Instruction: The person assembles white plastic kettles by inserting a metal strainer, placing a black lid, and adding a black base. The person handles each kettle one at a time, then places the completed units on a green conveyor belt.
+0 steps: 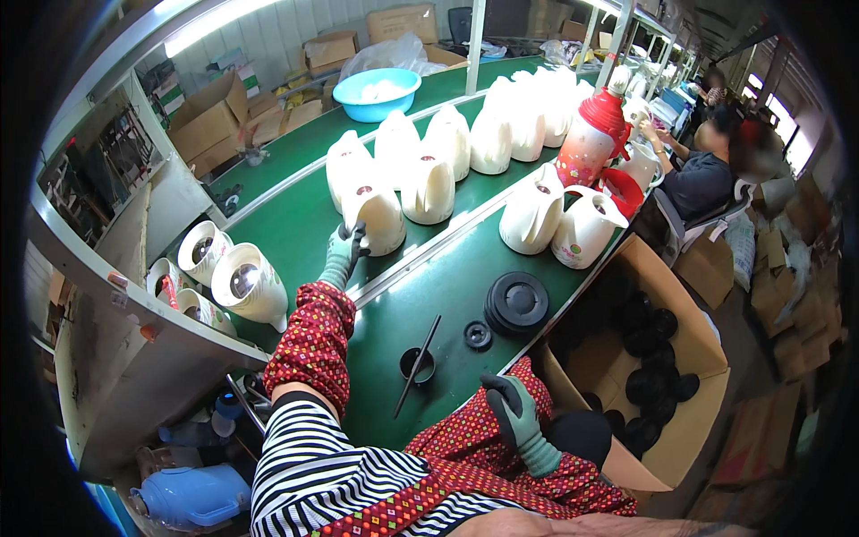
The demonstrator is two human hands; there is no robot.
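My left hand (341, 254), in a grey-green glove with dark fingertips, reaches over the green belt. Its fingers are closed at the near side of a cream-white thermos jug (380, 224), by the handle. More white jugs (428, 190) stand upright in rows behind it. My right hand (521, 419), gloved alike, is held low over my lap with its fingers curled in; whatever they may hold is hidden. Between the hands, a small black cup (417, 365) has a dark stick (418, 369) across it. A stack of black discs (517, 302) and a small black ring (478, 336) lie beside it.
At the left, several white jugs (249, 279) lie with mirrored openings showing. A red floral thermos (592, 134) and two jugs (583, 228) stand right. A carton (689, 394) holds black parts. Beyond are a blue basin (377, 97) and a seated co-worker (702, 174).
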